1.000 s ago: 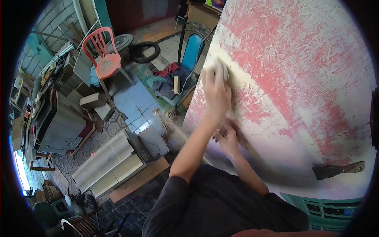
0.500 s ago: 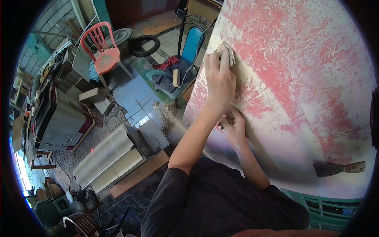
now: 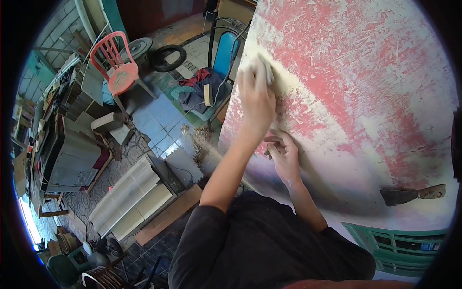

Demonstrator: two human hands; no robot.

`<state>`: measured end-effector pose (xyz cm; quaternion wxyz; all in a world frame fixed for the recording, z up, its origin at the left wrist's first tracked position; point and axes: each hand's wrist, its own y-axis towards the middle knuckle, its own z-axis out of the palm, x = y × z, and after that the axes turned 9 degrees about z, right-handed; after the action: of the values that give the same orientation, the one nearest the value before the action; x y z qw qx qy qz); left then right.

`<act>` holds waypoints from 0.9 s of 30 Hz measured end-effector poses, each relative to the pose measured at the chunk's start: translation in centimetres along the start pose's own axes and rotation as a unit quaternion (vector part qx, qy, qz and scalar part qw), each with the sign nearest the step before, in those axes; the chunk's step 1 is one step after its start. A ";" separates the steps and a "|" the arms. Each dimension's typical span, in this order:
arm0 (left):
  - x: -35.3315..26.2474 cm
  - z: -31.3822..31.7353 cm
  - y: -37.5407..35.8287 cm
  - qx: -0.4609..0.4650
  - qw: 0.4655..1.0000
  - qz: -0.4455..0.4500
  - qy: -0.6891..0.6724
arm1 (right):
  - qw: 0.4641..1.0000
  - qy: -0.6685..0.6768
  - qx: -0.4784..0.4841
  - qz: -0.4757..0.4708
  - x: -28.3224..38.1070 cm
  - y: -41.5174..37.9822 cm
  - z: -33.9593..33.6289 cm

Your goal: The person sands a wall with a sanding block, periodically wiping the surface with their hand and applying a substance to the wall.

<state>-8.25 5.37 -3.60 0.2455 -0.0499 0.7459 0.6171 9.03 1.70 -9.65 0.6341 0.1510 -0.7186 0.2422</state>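
My left hand (image 3: 257,98) is closed on a folded pale sheet, perhaps sandpaper (image 3: 265,70), pressed to the cream and red patchy surface (image 3: 337,86) near its left edge. Below it, my right hand (image 3: 284,155) is at the same surface, its fingers curled in with the thumb close to them; nothing shows between them. A putty knife (image 3: 406,195) with a dark blade and worn handle lies on the lower right of the surface.
Left of the surface are a blue-backed chair (image 3: 225,53) with cloths and a block on it, a tyre (image 3: 168,59), a red plastic chair (image 3: 122,77) and a long pale cabinet (image 3: 132,192). A green slatted piece (image 3: 399,245) is at lower right.
My left hand has moved a little left and slightly down in view with the folded sheet. My right hand stays nearly in place, fingers slightly shifted. The view has shifted slightly.
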 end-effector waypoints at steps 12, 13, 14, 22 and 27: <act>1.5 0.2 1.3 -0.059 0.998 0.030 0.020 | 1.000 0.013 0.022 -0.004 0.6 0.7 0.9; 1.1 0.0 -1.2 -0.031 0.999 0.022 0.018 | 1.000 0.013 0.025 -0.003 -0.3 0.6 0.8; 0.7 0.5 -3.7 -0.047 0.998 0.031 0.018 | 0.999 0.007 0.034 0.004 -1.5 0.7 0.7; 2.0 -0.1 3.9 -0.025 1.000 -0.002 0.018 | 1.000 -0.024 0.013 0.010 1.0 0.8 1.1; -0.4 0.3 -1.7 -0.039 0.999 0.015 -0.018 | 0.999 -0.008 0.035 -0.023 -1.2 0.8 0.7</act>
<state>-7.19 5.16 -5.05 0.2472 -0.0367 0.7175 0.6502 8.17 1.89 -11.04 0.6277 0.1916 -0.7113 0.2518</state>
